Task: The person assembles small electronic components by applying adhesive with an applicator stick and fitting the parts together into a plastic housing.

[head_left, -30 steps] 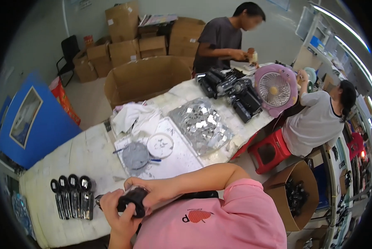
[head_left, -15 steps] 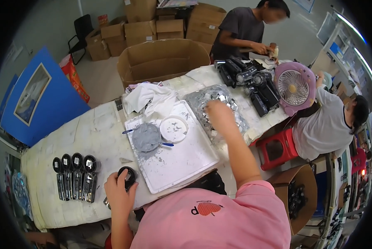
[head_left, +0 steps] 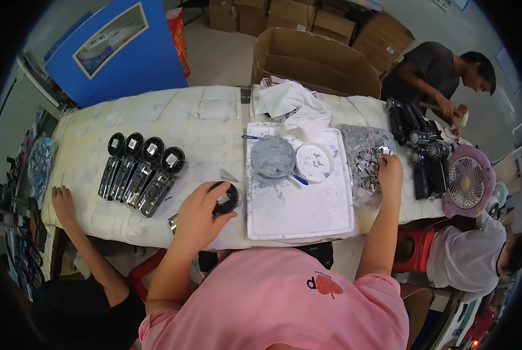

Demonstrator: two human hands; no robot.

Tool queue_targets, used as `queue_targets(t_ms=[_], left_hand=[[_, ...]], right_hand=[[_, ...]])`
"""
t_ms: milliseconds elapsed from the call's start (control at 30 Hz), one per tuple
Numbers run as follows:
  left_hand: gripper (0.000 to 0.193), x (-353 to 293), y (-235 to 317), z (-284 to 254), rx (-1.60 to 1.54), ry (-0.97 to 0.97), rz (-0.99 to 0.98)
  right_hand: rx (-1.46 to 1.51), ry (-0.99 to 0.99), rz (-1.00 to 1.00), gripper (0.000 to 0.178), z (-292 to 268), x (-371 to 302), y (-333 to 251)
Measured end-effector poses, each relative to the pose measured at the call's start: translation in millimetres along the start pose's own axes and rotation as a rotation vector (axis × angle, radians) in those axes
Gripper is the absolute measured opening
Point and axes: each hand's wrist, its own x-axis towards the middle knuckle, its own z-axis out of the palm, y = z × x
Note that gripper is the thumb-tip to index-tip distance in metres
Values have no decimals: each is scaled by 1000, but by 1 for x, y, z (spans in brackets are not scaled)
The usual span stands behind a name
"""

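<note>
My left hand [head_left: 198, 217] is closed round a black housing [head_left: 226, 199] with a round head and a narrow handle. That housing lies on the table near the front edge, its handle partly hidden by my hand. On the right, my right hand [head_left: 391, 172] reaches onto a clear plastic bag [head_left: 354, 133] heaped with small silvery pieces [head_left: 366, 163]. Its fingertips are pressed together there; one bright piece shows beside them, but what they grip is hidden. Several similar black housings [head_left: 139, 178] lie side by side to the left, round heads away from me.
A white tray [head_left: 299, 219] holds a dish of grey paste [head_left: 272, 157], a white round lid [head_left: 314, 162] and blue-handled tools. A white cloth [head_left: 293, 105] lies behind. Black devices [head_left: 427, 151] and a purple fan [head_left: 469, 178] stand right. A co-worker's hand [head_left: 62, 201] rests left.
The view has swung left, so the table sits further right in the picture and a co-worker's arm shows at left. My left hand stays on the housing, my right at the bag.
</note>
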Motion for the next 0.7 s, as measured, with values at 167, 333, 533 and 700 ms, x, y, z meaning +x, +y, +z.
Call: queue_targets(t_ms=[167, 333, 533, 700], left_hand=[[51, 0, -17, -8, -191, 295, -9], [44, -2, -16, 2, 59, 94, -28], [43, -1, -14, 4, -57, 135, 64], [32, -11, -25, 2, -122, 223, 105]], right_hand=[[41, 73, 13, 20, -5, -8, -3], [61, 64, 20, 20, -19, -11, -21], [473, -44, -243, 19, -43, -27, -92], [888, -556, -499, 21, -49, -70, -182]])
